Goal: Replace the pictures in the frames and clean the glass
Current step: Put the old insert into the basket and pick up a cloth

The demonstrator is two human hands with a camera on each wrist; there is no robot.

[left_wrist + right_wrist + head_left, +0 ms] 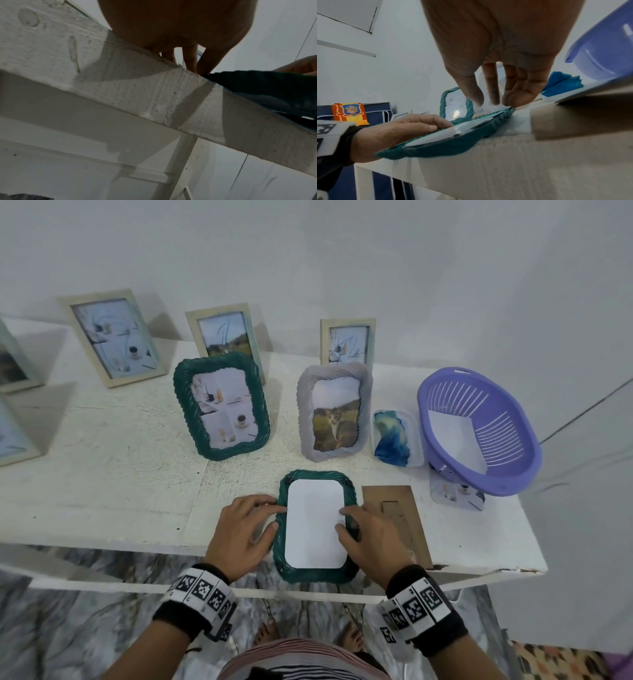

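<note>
A green woven frame (349, 573) lies face down at the front edge of the white table (102, 474), overhanging it a little. A white picture sheet (315, 523) lies blank side up in the frame's recess. My left hand (246, 525) rests on the frame's left rim, fingertips on top and thumb against the side. My right hand (370, 535) has its fingertips and thumb pressing on the sheet's right edge. The right wrist view shows the frame (445, 146), the sheet (436, 135), my right fingers (493, 86) fairly straight and my left hand (399, 129). A brown cardboard backing (394, 508) lies just right of the frame.
Behind stand a second green frame (222, 405) and a grey frame with a cat picture (334, 412). To the right are a clear tub holding a blue cloth (394, 440) and a purple basket (479, 429) with a loose picture (455, 494) under it. Several wooden frames (113, 337) line the wall.
</note>
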